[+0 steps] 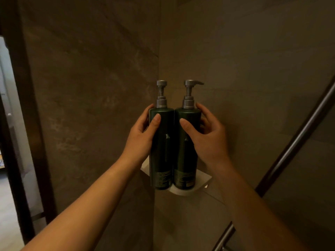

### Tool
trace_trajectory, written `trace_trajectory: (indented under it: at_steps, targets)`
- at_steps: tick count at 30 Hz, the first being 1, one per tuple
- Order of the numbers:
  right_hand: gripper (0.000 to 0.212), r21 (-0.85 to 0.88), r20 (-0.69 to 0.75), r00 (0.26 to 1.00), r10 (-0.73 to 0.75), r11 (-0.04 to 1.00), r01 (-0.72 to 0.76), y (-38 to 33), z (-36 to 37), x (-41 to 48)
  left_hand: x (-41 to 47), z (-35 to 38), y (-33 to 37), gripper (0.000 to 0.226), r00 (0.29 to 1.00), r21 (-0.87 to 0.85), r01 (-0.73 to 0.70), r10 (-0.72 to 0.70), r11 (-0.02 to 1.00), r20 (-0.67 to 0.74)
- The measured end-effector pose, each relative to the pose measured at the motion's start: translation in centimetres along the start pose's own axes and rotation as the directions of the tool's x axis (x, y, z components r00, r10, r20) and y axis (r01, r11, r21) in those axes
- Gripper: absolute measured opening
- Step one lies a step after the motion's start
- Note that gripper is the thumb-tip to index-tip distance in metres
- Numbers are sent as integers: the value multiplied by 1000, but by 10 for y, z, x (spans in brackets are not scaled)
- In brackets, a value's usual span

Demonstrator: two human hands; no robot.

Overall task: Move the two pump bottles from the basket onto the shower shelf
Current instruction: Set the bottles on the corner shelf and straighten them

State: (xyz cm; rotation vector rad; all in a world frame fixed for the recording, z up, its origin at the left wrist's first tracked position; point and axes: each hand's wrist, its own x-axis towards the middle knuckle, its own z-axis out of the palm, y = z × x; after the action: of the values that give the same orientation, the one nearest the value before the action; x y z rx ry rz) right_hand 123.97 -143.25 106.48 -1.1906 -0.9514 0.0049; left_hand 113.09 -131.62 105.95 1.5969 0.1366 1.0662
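Dark green plastic, both of them: the two pump bottles stand upright and touching side by side on the white corner shelf [203, 180], which is fixed where the two brown tiled walls meet. Taking the shelf as the landmark, the left bottle [162, 151] sits over its left front edge, its base seeming to reach right to the rim, while the right bottle [186, 156] sits nearer the shelf's middle. The basket is nowhere in view.

Each bottle is wrapped near its shoulder by one hand. The left hand [143, 136] grasps the left bottle, thumb across the front and fingers curled round the outer side; the right hand [210, 138] grasps the right bottle in mirror fashion. Holding high, just under the grey pump collars, likely gives the most control over tall, narrow bottles that would tip easily on so small a ledge. Pressing them together probably lets both fit on the shelf and brace one another.

The pump spout of the right bottle points right, toward the wall; the left one's spout direction is hard to read. A metal rail [297, 140] runs diagonally well to the right of the shelf.

By my judgement the placing is all but finished; what remains is to loosen both holds gently, watching the left bottle at the edge
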Motion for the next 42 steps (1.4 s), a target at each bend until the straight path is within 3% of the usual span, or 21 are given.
trace_trajectory:
  at_steps: [13,22,25,30,34,42]
  targets:
    - [70,-11,-25,999,-38,999,38,23,3,3,10,-10,-19,76,998,-10,6,-5,1000,59]
    - [55,-103,-86,992,-90,991,81,36,17,-1,28,-25,-39,65,984,-74,21,-7,997,179]
    - [52,-154,-153,982,-112,984,88,38,31,-2,39,-32,-45,76,976,-102,34,-11,994,217]
    - [53,-204,-260,962,-85,978,32,40,49,-8,51,-44,-56,72,950,-158,1,48,987,309]
    - [38,-201,-251,968,-17,979,-35,38,49,-26,44,-52,-72,78,911,-204,-68,144,977,386]
    - [49,-330,-305,952,12,937,-117,27,55,-40,44,-54,-84,75,898,-286,-23,145,958,415]
